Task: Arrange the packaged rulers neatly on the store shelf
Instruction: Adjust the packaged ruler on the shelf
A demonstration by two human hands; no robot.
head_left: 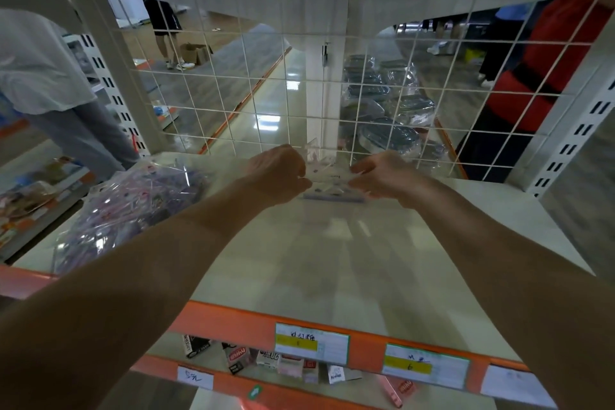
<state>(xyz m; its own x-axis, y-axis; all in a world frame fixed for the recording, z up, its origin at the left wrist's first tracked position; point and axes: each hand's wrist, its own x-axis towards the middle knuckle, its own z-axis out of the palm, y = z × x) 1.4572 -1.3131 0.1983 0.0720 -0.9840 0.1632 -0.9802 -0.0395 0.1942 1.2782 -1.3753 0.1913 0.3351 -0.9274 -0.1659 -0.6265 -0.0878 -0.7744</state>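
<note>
packaged rulers (327,176) pinched between left hand (278,173) and right hand (382,178).

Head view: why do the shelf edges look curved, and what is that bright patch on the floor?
In the head view the wide-angle lens bows the orange shelf edge; light glares off the glossy floor; the packaged ruler looks blurred.

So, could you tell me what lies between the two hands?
A clear ruler pack, held at either end by the left hand and the right hand; the head view shows it.
</note>
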